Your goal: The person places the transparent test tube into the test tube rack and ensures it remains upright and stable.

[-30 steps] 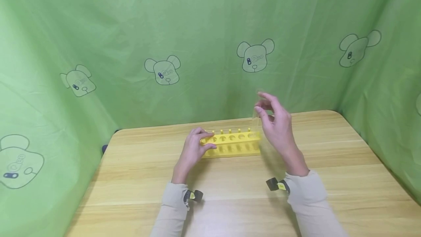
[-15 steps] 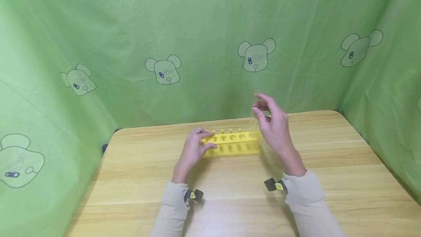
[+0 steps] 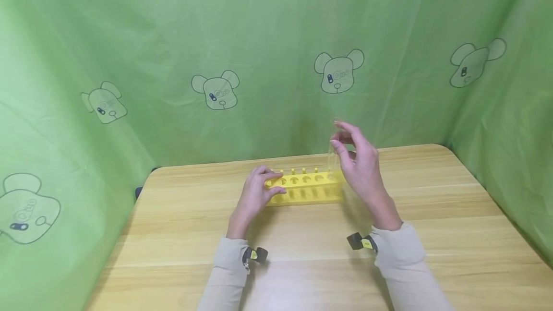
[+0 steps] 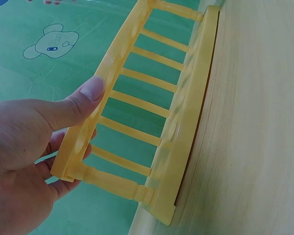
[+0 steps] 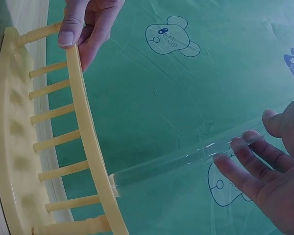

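A yellow test tube rack (image 3: 308,200) stands upright on the table, with round holes along its top bar and a row of pegs behind. My left hand (image 3: 256,190) grips the left end of that bar, thumb in front and fingers behind, as the left wrist view shows. A clear glass test tube (image 5: 186,159) is pinched upright between thumb and fingers of my right hand (image 3: 364,164). Its lower end sits right at the rack's rightmost hole, and in the right wrist view it meets the upper side of the top bar.
The wooden table (image 3: 302,272) has rounded far corners. Behind it hangs a green curtain (image 3: 268,23) printed with bear heads, which also runs along both sides. Both wrists carry a small black camera on a strap.
My right hand has shifted slightly left with the test tube, then stayed nearly still over the rightmost hole. The left hand keeps its grip on the rack.
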The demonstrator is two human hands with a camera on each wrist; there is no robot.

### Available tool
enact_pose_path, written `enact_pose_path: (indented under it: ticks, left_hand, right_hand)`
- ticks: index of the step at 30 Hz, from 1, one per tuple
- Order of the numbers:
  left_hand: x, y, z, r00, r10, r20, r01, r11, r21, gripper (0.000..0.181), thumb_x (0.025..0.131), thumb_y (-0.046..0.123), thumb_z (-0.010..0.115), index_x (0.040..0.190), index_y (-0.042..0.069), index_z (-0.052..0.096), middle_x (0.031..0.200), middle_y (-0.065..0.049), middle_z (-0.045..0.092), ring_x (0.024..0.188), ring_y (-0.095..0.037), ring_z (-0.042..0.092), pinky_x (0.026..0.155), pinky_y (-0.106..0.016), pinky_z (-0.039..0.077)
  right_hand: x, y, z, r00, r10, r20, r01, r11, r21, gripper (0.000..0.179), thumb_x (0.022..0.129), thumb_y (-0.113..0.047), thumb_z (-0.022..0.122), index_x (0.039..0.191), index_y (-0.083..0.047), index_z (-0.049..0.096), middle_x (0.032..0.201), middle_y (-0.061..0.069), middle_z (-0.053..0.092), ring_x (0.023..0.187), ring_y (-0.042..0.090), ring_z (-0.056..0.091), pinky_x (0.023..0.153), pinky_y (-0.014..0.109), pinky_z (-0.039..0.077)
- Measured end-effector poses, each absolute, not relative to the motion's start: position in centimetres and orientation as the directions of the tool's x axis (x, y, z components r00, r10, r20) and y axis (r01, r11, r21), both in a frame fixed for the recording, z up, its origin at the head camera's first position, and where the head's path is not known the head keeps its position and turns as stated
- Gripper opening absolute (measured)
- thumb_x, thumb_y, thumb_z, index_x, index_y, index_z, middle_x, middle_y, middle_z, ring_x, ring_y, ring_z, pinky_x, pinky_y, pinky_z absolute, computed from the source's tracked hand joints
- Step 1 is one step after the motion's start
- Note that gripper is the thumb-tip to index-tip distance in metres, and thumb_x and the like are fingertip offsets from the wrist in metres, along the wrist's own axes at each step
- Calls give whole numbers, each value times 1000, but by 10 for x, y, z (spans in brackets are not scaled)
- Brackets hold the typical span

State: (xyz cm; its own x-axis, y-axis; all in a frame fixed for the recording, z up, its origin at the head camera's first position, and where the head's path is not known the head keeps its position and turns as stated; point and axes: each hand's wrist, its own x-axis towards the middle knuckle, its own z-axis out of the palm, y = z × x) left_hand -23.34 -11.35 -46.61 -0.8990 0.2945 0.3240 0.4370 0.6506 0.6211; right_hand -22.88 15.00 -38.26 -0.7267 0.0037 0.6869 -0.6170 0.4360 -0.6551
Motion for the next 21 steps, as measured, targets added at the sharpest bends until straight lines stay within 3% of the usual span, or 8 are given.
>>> enact_pose_path:
  ticks: [21]
  left_hand:
    - [-234,-113,-464,-900,299,318,436,665,606,47,78,24,88,119,6,75,108,-10,68,102,-22,59,93,-36,52]
  right_hand:
    - [-230,148,-380,-726,0,687,-618,437,-653,44,98,2,65,141,-6,57,107,14,69,100,27,68,77,17,57]
